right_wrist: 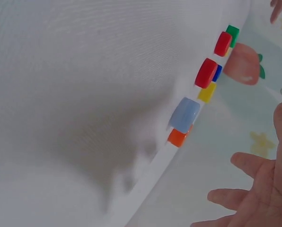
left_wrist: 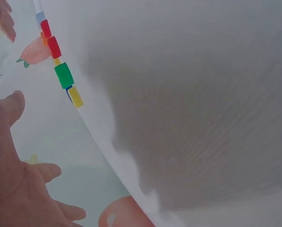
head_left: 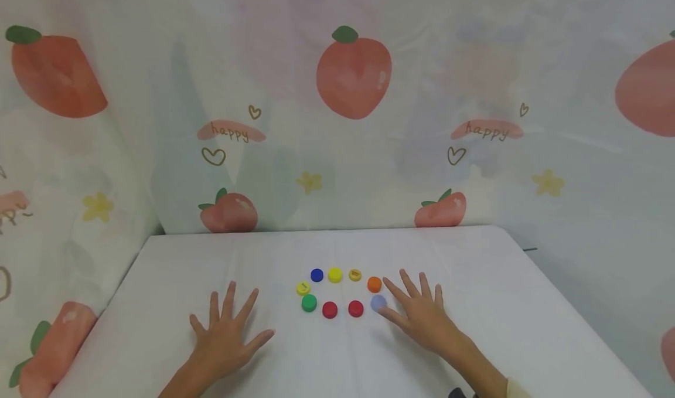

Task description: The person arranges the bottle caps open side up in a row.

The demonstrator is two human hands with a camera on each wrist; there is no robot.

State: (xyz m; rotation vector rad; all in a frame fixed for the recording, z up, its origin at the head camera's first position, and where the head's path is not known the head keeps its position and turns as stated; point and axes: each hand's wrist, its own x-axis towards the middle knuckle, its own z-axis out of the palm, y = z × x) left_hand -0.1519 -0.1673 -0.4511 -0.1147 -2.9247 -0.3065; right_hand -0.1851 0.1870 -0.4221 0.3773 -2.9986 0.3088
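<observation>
Several bottle caps form a ring on the white table: a dark blue cap [head_left: 317, 275], a yellow cap [head_left: 334, 275], a gold cap [head_left: 355, 275], an orange cap [head_left: 374, 284], a light blue cap [head_left: 378, 302], two red caps [head_left: 355, 309], a green cap [head_left: 309, 303] and a marked yellow cap [head_left: 303, 288]. My left hand [head_left: 222, 339], fingers spread, is left of the ring, holding nothing. At the ring's right side is my right hand [head_left: 424, 319], also spread; its thumb overlaps the light blue cap's edge in the head view. Both wrist views show the hands raised over the tabletop.
The white table [head_left: 337, 363] has its far edge against a hanging cloth [head_left: 337, 152] printed with peaches, flowers and hearts. More of this cloth hangs along the left and right sides. A small dark object [head_left: 456, 393] shows by the right forearm.
</observation>
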